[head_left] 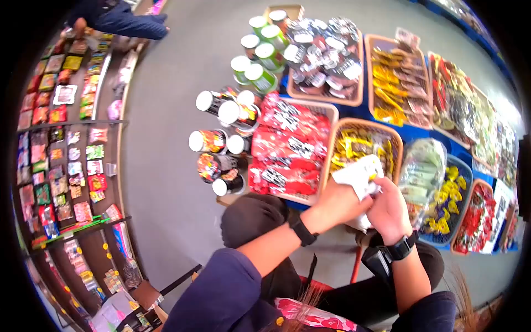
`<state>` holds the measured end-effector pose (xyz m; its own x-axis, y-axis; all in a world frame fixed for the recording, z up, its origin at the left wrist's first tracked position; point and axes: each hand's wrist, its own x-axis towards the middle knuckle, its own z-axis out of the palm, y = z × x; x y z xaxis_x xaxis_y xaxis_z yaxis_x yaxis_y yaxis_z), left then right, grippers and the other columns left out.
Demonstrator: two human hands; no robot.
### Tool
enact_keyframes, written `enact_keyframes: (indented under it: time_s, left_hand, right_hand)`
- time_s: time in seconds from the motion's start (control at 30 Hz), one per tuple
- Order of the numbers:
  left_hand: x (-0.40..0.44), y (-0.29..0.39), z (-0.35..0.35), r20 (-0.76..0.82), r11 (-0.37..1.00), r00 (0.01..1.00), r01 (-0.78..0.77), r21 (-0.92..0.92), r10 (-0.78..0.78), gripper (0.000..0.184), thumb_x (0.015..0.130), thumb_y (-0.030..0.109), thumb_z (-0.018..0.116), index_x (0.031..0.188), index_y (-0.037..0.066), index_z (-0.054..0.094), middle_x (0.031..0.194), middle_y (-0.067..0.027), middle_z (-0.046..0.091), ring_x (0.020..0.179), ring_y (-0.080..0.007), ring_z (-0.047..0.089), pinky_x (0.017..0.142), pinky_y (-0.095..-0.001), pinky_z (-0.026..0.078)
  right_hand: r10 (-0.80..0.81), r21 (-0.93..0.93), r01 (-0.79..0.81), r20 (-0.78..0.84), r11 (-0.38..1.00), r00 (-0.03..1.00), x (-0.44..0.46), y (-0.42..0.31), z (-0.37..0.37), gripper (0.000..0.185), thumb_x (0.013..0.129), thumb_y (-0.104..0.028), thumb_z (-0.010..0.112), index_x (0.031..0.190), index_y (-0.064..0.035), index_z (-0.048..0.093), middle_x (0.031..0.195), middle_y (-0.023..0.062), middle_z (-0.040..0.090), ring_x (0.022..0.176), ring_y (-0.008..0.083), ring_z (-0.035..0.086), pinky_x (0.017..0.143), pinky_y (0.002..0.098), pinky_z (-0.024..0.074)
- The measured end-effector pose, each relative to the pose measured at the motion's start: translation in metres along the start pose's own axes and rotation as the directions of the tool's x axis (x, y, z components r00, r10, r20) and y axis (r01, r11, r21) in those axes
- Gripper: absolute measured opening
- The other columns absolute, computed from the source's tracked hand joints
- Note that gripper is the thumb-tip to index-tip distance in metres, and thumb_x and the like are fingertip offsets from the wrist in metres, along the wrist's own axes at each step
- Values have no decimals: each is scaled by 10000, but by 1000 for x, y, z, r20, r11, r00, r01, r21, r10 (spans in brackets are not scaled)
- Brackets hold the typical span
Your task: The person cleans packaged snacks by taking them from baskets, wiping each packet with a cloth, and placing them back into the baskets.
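Both of my hands are together over the front edge of a tan basket (399, 145) of yellow-and-brown wrapped packets. My left hand (344, 200) is closed on a white crumpled packet or cloth (358, 172), which rises above the fingers. My right hand (390, 210) touches the same white thing at its right side, with its fingers bent together. Another whitish part hangs below the hands, partly hidden. Left of the basket lie red packets (290, 146) in a pink-rimmed tray, and to the right is a clear bag of pale green packets (423, 171).
Cans and jars (238, 113) stand left of the red packets. Farther back are baskets of dark packs (326, 55) and yellow packets (387, 83). A blue-grey basket (469, 193) holds yellow-and-purple sweets. Shelves of snacks (72, 171) line the left, where another person (124, 19) is partly visible.
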<state>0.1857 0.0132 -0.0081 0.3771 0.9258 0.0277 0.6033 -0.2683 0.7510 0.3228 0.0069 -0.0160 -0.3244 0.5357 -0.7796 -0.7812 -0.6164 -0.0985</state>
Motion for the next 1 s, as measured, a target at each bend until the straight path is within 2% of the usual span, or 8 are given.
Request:
enact_keyframes:
  time_s: [0.1, 0.3, 0.43, 0.57, 0.67, 0.8, 0.87, 1.0]
  left_hand:
    - [-2, 2, -7, 63, 998, 997, 37, 59, -41, 505, 771, 315, 603, 1158, 8, 496, 1102, -205, 542, 985, -368, 536, 815, -403, 455]
    - [-4, 8, -19, 101, 996, 991, 93, 8, -93, 533, 779, 426, 598, 1125, 30, 515, 1017, -175, 585, 889, -355, 575, 736, -393, 475]
    - [-3, 2, -17, -8, 999, 1000, -6, -42, 5, 504, 799, 441, 568, 1097, 36, 533, 971, -178, 599, 851, -358, 584, 692, -401, 479]
    - [0, 3, -13, -22, 982, 998, 51, -180, -55, 415, 846, 403, 522, 1007, 24, 578, 866, -201, 616, 797, -370, 596, 677, -408, 478]
    - [3, 7, -13, 89, 976, 976, 206, -74, -200, 438, 835, 420, 534, 984, 12, 596, 860, -205, 620, 780, -378, 596, 655, -413, 481]
    - [6, 4, -4, 95, 989, 985, 147, 5, -147, 420, 812, 407, 565, 933, 9, 616, 824, -188, 629, 741, -358, 607, 630, -400, 487]
    - [7, 6, 0, -47, 995, 998, -29, 98, 34, 384, 792, 387, 583, 878, 16, 636, 777, -162, 635, 691, -324, 617, 598, -377, 491]
    - [11, 22, -10, -119, 994, 987, -109, -32, 104, 307, 763, 311, 616, 870, 24, 636, 756, -137, 638, 665, -295, 622, 579, -353, 492]
  right_hand:
    - [-128, -35, 134, 126, 990, 984, -7, 3, 11, 263, 799, -88, 519, 1055, -31, 527, 1014, 68, 584, 929, 196, 545, 861, 306, 414]
    - [-162, -178, 172, 66, 969, 985, -19, 3, 16, 228, 814, -22, 509, 1034, -79, 516, 976, -1, 562, 871, 97, 534, 706, 187, 426]
    - [-122, -124, 135, 110, 983, 986, -22, 6, 21, 235, 831, -54, 536, 1064, -78, 510, 990, 14, 575, 893, 127, 553, 769, 263, 451]
    - [-82, -26, 86, 122, 996, 989, -23, 7, 7, 258, 873, -176, 509, 1110, -74, 510, 1084, 60, 571, 961, 204, 559, 872, 357, 438]
    - [-49, 46, 46, 66, 998, 997, -30, 7, 10, 283, 885, -200, 457, 1125, -60, 512, 1092, 70, 576, 1013, 227, 540, 925, 378, 399]
    - [40, 119, -48, 63, 992, 997, -32, 1, 14, 295, 872, -216, 420, 1103, -68, 530, 1079, 69, 585, 1044, 246, 525, 961, 408, 361]
    - [57, 123, -64, 62, 990, 996, -40, -3, 15, 304, 863, -225, 420, 1102, -73, 531, 1080, 70, 584, 1044, 250, 525, 964, 417, 355]
    - [78, 101, -87, 92, 991, 993, -55, -7, 15, 312, 824, -212, 454, 1095, -75, 525, 1077, 71, 577, 1019, 250, 529, 930, 393, 380]
